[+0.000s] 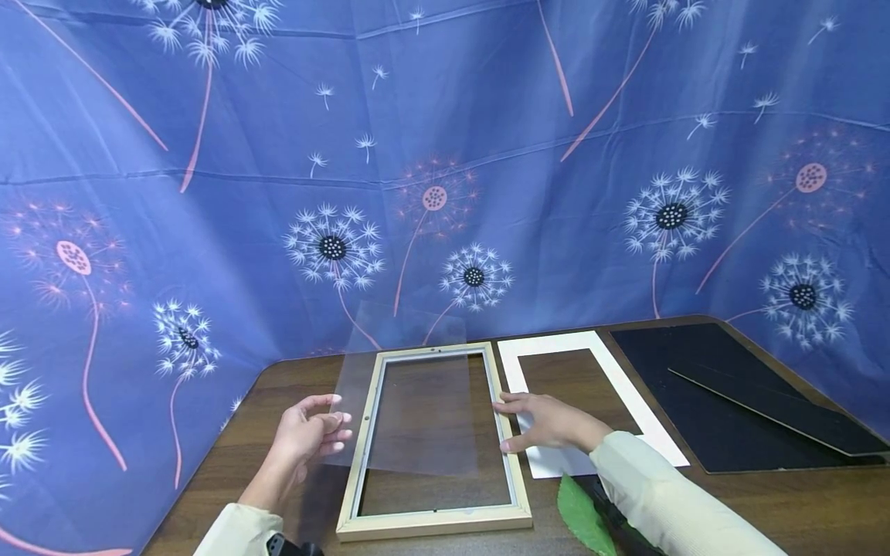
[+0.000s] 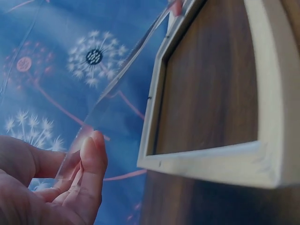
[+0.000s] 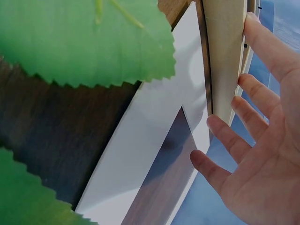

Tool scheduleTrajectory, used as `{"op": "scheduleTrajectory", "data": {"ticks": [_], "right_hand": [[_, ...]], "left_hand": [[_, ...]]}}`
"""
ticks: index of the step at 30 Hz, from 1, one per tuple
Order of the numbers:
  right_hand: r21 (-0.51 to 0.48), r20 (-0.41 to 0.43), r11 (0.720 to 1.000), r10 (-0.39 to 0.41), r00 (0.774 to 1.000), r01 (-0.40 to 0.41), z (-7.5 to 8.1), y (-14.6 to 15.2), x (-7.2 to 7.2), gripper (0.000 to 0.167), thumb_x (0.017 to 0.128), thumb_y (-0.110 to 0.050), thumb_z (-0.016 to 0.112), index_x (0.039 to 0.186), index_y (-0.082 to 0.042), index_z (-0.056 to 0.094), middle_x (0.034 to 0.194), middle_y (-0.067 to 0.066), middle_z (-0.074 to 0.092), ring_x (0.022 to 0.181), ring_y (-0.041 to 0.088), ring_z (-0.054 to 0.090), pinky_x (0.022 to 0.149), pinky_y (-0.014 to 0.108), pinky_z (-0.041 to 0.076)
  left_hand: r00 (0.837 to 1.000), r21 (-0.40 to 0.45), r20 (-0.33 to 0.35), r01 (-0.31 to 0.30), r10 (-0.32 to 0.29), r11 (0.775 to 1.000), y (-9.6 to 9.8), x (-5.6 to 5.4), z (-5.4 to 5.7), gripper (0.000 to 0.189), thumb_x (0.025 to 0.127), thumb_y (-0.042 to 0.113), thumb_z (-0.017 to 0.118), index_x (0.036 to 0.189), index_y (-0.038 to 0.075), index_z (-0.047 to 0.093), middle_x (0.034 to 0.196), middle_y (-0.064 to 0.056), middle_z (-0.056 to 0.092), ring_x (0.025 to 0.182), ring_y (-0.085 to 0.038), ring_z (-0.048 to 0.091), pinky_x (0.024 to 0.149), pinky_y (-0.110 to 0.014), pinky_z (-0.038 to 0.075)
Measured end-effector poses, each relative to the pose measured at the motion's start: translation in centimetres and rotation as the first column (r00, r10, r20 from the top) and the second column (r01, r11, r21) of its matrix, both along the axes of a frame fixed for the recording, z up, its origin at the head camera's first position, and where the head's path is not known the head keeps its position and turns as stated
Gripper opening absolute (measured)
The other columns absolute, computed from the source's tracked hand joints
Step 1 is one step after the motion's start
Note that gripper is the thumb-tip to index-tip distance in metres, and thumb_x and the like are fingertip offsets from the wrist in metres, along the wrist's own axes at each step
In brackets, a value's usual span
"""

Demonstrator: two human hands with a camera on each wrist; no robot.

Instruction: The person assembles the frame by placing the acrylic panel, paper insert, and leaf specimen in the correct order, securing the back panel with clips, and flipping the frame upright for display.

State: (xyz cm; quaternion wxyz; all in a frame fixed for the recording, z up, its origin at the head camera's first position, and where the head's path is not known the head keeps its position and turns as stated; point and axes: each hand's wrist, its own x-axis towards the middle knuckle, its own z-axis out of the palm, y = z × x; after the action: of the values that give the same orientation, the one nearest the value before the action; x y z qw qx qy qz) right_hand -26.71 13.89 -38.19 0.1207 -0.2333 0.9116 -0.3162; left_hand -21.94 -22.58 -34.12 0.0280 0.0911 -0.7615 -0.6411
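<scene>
My left hand (image 1: 306, 432) pinches the left edge of a thin clear sheet (image 1: 420, 417) between thumb and fingers. The sheet (image 2: 110, 91) is tilted above a light wooden picture frame (image 1: 431, 527) and overlaps its opening in the head view. The frame lies on the table, its inner lip and small dark tabs showing. On the frame's right side, my right hand (image 1: 552, 421) has its fingers spread, with fingertips (image 3: 251, 23) right at the outer edge of the wood.
A white mat board (image 1: 513, 371) with a cut-out window lies right of the frame. Farther right is a black backing panel (image 1: 657, 347) with a raised black flap. A green leaf (image 1: 582, 513) shows by the right wrist. Blue dandelion-print cloth (image 1: 417, 116) hangs behind the table.
</scene>
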Motion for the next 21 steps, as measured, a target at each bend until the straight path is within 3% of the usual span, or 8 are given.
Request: {"op": "scheduleTrajectory", "data": {"ticks": [13,21], "right_hand": [[0.036,-0.019,0.999,0.015,1.000,-0.015,0.1,-0.1,-0.3,0.072,0.085,-0.036,0.082,0.146,-0.009,0.056,0.162,0.014,0.035,0.145,0.053,0.025,0.112,0.074,0.019],[0.030,-0.045,0.998,0.061,0.997,-0.060,-0.1,0.2,-0.3,0.072,0.088,-0.037,0.080,0.147,-0.005,0.054,0.161,0.018,0.035,0.145,0.052,0.027,0.113,0.072,0.022]], "left_hand": [[1.000,0.033,-0.010,-0.013,0.013,0.999,1.8,0.8,-2.1,0.033,0.097,-0.010,0.053,0.130,-0.013,0.049,0.092,-0.017,0.075,0.068,-0.018,0.072,0.058,-0.027,0.059],[1.000,0.067,0.003,-0.003,0.002,0.998,2.4,1.2,-2.8,0.034,0.098,-0.009,0.053,0.132,-0.012,0.048,0.088,-0.009,0.073,0.066,-0.016,0.071,0.058,-0.025,0.058]]}}
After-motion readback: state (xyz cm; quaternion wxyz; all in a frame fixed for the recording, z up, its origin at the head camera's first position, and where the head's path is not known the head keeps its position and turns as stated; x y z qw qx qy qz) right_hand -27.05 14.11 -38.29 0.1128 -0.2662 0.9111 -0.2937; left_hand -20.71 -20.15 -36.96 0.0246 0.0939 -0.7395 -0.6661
